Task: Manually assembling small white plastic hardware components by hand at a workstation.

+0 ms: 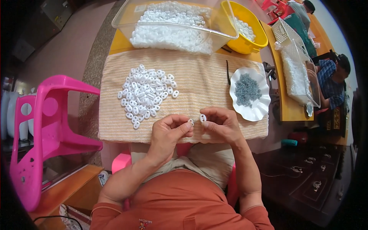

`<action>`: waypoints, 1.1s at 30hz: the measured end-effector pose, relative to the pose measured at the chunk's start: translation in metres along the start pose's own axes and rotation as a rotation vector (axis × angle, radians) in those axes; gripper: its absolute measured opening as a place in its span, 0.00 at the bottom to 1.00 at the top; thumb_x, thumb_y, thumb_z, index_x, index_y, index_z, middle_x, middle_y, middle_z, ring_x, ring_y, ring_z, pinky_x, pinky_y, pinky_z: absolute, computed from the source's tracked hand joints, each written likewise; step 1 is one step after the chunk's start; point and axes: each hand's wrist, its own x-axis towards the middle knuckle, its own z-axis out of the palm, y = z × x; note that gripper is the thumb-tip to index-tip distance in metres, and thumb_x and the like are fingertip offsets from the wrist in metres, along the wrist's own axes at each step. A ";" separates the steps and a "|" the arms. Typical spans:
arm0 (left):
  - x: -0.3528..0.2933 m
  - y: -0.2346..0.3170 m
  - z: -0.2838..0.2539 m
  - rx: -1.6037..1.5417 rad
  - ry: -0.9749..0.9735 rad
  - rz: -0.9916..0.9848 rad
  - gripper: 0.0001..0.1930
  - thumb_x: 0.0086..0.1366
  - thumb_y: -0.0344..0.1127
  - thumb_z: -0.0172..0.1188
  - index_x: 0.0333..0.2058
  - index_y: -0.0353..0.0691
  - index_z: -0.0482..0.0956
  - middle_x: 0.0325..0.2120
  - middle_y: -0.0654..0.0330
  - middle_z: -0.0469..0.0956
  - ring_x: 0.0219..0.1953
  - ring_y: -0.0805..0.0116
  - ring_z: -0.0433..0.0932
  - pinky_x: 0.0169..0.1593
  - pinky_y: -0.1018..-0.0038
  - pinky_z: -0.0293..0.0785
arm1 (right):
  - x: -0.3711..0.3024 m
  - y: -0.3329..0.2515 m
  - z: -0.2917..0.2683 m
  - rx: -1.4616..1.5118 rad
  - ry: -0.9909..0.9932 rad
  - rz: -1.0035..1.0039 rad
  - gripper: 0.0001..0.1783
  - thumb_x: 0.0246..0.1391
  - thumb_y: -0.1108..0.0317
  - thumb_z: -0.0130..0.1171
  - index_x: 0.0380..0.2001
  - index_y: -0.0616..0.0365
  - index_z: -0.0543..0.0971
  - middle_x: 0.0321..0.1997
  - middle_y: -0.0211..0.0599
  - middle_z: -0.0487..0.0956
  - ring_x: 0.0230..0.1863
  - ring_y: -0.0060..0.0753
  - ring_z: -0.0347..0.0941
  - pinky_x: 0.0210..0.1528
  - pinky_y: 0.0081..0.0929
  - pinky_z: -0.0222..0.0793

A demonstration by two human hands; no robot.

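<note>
My left hand [171, 131] is closed, thumb against forefinger, pinching a small pale ring-shaped part [190, 122]. Just to its right, my right hand [224, 125] grips a white oval plastic piece with two holes [202, 118] between thumb and fingertips. The two parts are close together but apart, above the near edge of a striped towel [199, 84]. Left of centre on the towel lies a loose pile of white two-holed oval pieces [147, 91]. At the right a white scalloped plate [260, 109] bears a heap of tiny grey-blue parts [248, 89].
A clear plastic tub [126, 21] full of white pieces and a yellow basin [262, 37] stand at the far side. Near the plate lies a thin black strip [228, 73]. A pink chair [38, 145] is at left. Another person [331, 82] sits beside a second table [289, 109].
</note>
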 end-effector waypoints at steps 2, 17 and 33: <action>0.000 0.000 0.000 -0.003 0.010 -0.007 0.06 0.61 0.26 0.60 0.37 0.31 0.78 0.28 0.59 0.79 0.28 0.75 0.78 0.35 0.81 0.78 | 0.001 0.001 0.000 -0.014 -0.010 -0.008 0.17 0.51 0.77 0.61 0.46 0.67 0.76 0.35 0.30 0.78 0.35 0.17 0.73 0.37 0.17 0.71; 0.001 -0.001 -0.003 -0.011 0.002 -0.054 0.07 0.61 0.25 0.60 0.39 0.35 0.77 0.29 0.59 0.80 0.29 0.74 0.79 0.35 0.79 0.80 | 0.001 0.007 0.001 -0.080 -0.016 -0.030 0.17 0.51 0.74 0.63 0.45 0.66 0.77 0.34 0.27 0.77 0.35 0.16 0.71 0.37 0.16 0.70; 0.001 -0.003 -0.004 -0.007 -0.007 -0.048 0.07 0.61 0.26 0.60 0.38 0.35 0.77 0.29 0.59 0.80 0.29 0.75 0.79 0.34 0.79 0.80 | 0.001 0.009 -0.002 -0.126 -0.085 -0.038 0.17 0.52 0.79 0.61 0.47 0.67 0.76 0.42 0.37 0.78 0.43 0.24 0.75 0.45 0.21 0.71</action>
